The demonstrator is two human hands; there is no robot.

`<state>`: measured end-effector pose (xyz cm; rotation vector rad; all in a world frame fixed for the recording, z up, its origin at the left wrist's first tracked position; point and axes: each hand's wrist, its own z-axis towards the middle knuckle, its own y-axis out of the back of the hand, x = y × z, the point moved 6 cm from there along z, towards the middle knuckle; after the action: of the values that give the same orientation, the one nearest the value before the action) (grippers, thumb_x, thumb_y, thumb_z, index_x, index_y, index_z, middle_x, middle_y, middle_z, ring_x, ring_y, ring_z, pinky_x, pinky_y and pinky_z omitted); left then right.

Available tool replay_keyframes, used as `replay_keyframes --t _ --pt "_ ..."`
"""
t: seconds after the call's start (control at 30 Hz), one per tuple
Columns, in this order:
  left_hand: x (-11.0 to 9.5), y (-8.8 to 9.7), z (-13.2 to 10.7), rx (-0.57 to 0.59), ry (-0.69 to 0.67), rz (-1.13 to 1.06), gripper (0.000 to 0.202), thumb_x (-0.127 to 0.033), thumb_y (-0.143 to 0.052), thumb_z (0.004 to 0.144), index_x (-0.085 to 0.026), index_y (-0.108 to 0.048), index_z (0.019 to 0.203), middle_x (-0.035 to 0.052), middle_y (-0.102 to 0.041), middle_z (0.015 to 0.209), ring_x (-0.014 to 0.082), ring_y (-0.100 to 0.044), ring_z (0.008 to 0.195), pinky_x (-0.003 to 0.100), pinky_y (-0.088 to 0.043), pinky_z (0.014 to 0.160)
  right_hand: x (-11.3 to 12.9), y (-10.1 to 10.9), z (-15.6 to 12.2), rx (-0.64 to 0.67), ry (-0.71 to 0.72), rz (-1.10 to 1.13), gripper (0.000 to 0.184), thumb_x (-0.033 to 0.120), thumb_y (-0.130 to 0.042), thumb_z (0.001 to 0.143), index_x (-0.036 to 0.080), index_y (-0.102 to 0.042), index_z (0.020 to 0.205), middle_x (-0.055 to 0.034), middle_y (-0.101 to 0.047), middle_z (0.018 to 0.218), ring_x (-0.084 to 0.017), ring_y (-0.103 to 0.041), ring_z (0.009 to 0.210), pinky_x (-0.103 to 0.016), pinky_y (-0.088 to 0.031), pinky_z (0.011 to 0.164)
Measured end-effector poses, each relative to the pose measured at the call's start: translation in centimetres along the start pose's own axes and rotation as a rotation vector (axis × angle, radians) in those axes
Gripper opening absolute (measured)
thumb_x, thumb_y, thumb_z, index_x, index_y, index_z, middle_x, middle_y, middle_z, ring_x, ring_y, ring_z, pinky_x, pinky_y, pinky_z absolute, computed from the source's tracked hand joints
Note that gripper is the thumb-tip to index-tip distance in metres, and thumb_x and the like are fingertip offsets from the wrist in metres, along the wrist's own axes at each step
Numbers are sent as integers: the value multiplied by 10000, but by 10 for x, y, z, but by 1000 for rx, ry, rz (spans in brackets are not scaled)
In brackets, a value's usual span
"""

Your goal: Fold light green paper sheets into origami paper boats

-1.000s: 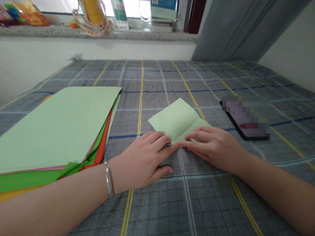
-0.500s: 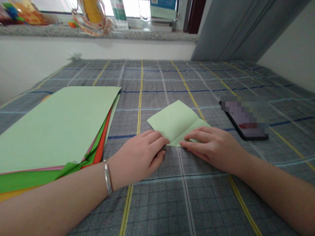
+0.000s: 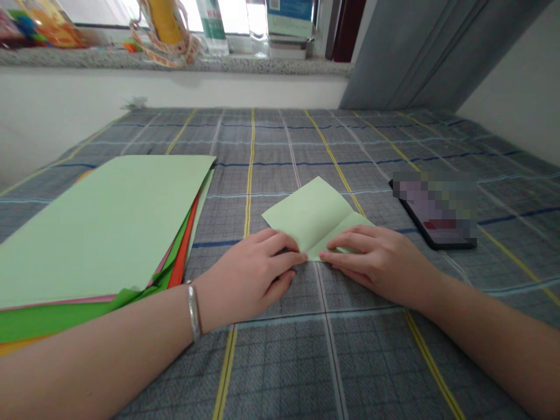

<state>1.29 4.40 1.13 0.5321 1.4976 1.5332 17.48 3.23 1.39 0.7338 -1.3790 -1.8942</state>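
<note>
A small light green sheet of paper [image 3: 312, 207] lies on the plaid cloth with a crease running diagonally across it. My left hand [image 3: 258, 271], a silver bangle on its wrist, has its fingers bent at the paper's near-left edge, holding it. The thumb of that hand shows lower down, slightly apart from the fingers. On the near-right part of the paper, my right hand [image 3: 376, 254] holds it down with bent fingers pressed to it; its thumb is hidden. The two hands' fingertips are close together at the near edge.
A stack of coloured paper [image 3: 114, 221], light green on top, lies left. A phone [image 3: 431, 216], partly pixelated, lies right on the plaid cloth [image 3: 280, 361]. Behind, the windowsill [image 3: 245, 64] bears a plastic bottle [image 3: 213, 29], books [image 3: 289, 26] and a yellow object [image 3: 165, 23]. A grey curtain [image 3: 420, 52] hangs right.
My left fingers have slid slightly right along the paper's near edge, closer to my right fingertips. My right hand and the paper have barely moved.
</note>
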Motion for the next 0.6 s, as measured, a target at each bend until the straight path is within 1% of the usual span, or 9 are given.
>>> replay_keyframes --t 0.2,0.33,0.43,0.6 --pt "5 2 1 -4 52 -124 257 -162 -502 875 -208 -623 1097 39 -564 1107 176 -500 1046 349 -411 968 -1 1 -1 -13 -6 2 255 286 -491 937 281 -671 1117 -41 -692 999 -181 -594 875 -326 -481 771" --pt "7 2 2 2 58 -173 254 -140 -514 860 -204 -635 1073 37 -568 1104 173 -498 1057 348 -403 981 -1 1 0 -6 -8 7 253 288 -488 938 281 -674 1109 -38 -691 996 -182 -595 875 -327 -483 775" --pt "7 3 2 -1 52 -187 253 -119 -508 853 -201 -650 1045 37 -572 1090 170 -505 1048 340 -408 973 -1 1 0 -3 -6 3 255 291 -487 938 286 -669 1116 -35 -691 1006 -181 -596 878 -328 -484 774" --pt "6 3 1 -12 34 -143 279 -116 -483 864 -219 -666 1046 39 -567 1089 176 -506 1042 340 -420 953 -1 -1 -1 1 1 4 265 291 -487 939 290 -660 1139 -34 -690 1027 -181 -598 887 -328 -483 778"
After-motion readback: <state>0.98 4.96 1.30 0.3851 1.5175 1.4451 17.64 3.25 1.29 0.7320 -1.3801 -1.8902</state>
